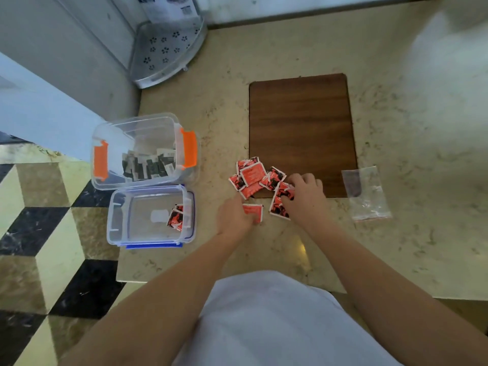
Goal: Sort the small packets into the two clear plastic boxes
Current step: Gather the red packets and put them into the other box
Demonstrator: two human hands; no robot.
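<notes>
Left hand (pixel 233 215): at 6 o'clock of the pile, fingers curled around one red packet (pixel 254 211), gripping it just above the counter.
Right hand (pixel 306 198): at 4 o'clock of the pile, fingers bent down onto a red-and-black packet (pixel 278 206); whether pinched or only pressed, cannot tell.
Loose pile (pixel 253 177): red packets overlapping on the marble counter (pixel 264 48), partly across the near left corner of the wooden board (pixel 301 133).
Orange-clipped box (pixel 144 150): clear, lid off, at 9 o'clock of the pile, well apart from it; black-and-white packets (pixel 149 165) heaped in its near right part.
Blue-clipped box (pixel 150 217): clear, lid off, touching the near side of the orange-clipped box, at 9 o'clock of the left hand; red-and-black packets (pixel 176 216) leaning against its right wall.
Plastic bag (pixel 365 194): clear, flat on the counter at 3 o'clock of the right hand, just beside the board's right edge.
Corner rack (pixel 169 46): pale, perforated with flower shapes, at 11 o'clock of the board, against the wall.
Floor (pixel 39 233): cube-patterned tiles, at 9 o'clock below the counter edge.
</notes>
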